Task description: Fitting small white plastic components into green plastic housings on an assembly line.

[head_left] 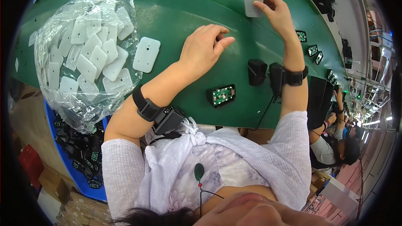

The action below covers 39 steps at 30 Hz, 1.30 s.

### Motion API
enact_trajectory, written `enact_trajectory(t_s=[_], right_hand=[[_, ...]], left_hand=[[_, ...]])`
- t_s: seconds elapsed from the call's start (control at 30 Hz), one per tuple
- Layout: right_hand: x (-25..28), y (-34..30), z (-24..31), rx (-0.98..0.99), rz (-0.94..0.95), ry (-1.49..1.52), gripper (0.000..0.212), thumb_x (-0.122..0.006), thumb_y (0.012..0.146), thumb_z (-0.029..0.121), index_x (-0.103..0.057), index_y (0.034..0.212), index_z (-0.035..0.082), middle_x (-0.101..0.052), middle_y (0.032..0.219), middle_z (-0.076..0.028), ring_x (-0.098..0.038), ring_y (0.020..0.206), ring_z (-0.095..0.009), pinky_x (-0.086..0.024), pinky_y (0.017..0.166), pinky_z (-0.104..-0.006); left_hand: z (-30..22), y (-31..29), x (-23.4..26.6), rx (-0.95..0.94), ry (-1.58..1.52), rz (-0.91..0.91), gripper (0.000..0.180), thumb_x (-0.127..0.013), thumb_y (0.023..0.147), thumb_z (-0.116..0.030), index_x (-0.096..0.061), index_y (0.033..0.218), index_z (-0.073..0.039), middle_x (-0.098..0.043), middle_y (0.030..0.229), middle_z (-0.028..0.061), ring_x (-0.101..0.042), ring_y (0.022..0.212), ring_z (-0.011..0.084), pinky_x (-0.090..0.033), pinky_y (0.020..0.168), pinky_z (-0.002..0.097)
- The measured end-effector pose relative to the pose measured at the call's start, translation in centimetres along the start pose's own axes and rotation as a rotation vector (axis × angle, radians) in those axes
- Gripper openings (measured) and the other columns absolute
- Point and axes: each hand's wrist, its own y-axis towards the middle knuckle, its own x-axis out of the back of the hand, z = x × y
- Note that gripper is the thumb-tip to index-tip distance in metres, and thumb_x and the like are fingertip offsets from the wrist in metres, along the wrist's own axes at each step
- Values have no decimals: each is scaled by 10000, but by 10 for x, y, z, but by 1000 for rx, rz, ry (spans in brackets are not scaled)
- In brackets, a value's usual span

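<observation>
At the far right of the green table, my right hand (274, 11) pinches a rectangular white plastic cover (252, 7) between thumb and fingers. A dark edge shows along the cover's far side. My left hand (204, 47) hovers around the table's middle, fingers loosely curled and thumb apart, with nothing seen in it. Nearer to me lies a black housing with a green circuit board (223, 95) face up. A dark block-shaped piece (256, 72) stands beside my right forearm. Left of my left hand, a single white cover (146, 54) lies flat.
A clear plastic bag (50, 96) full of white covers spreads over the table's left. Below it, a blue bin (93, 192) holds many black housings with boards. Several circuit-board units (313, 50) line the right edge. A co-worker (331, 146) sits farther right.
</observation>
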Motion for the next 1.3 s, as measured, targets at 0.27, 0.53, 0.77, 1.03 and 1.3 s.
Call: enact_trajectory(t_s=[0.27,0.53,0.77,1.03,1.3], right_hand=[[41,55,-34,-151,280,-91,293,-655,889,247,-675,1170,169,-640,952,0,-563,845,-100,-475,740,-276],[20,46,2,8,-254,-529,308,-633,910,230,-634,1191,103,-643,1014,-36,-574,888,-93,-477,725,-249],[-145,-14,127,920,275,-477,417,-651,716,52,-619,1125,129,-608,1116,-56,-570,1042,-258,-488,831,-358],[-173,-11,122,903,428,-455,338,-624,715,57,-648,1048,112,-610,1100,-35,-556,1061,-234,-478,851,-354],[-91,-41,102,429,-170,86,179,-679,790,33,-654,967,34,-601,877,-52,-602,822,-188,-499,715,-296]], left_hand=[[5,0,-2,-36,37,-13,232,-644,862,-256,-632,911,-29,-640,862,96,-594,863,300,-484,751,408],[4,2,-11,-55,34,-42,220,-648,853,-253,-636,888,-36,-643,872,101,-596,885,305,-490,754,418],[29,-5,-18,-335,362,-120,334,-576,855,-225,-553,1138,-49,-558,1061,132,-533,971,294,-444,878,402],[17,-7,-4,-314,380,130,344,-560,837,-229,-543,1129,-48,-525,1030,111,-512,984,289,-442,876,395],[6,-1,-9,-120,-186,-123,271,-502,959,-152,-495,1203,-34,-596,1050,56,-605,902,185,-509,743,327]])
